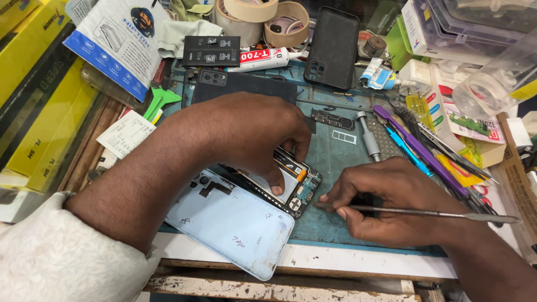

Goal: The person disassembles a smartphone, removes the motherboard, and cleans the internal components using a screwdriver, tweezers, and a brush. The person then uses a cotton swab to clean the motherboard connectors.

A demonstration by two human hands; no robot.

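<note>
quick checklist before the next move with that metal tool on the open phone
1. Open phone held steady: ok, the left hand presses on it, thumb on the inner part.
2. Tool grip: ok, the right hand pinches the thin metal spudger near its working end.
3. Tip placement: cannot tell, the tip sits at the phone's corner, but fingers hide whether it touches.
4. Back cover out of the way: ok, it lies flat beside the phone, inner side up, overhanging the blue mat toward the bench edge.
5. Loose small parts: not ok, tiny bits lie on the mat near the screwdriver.
</note>
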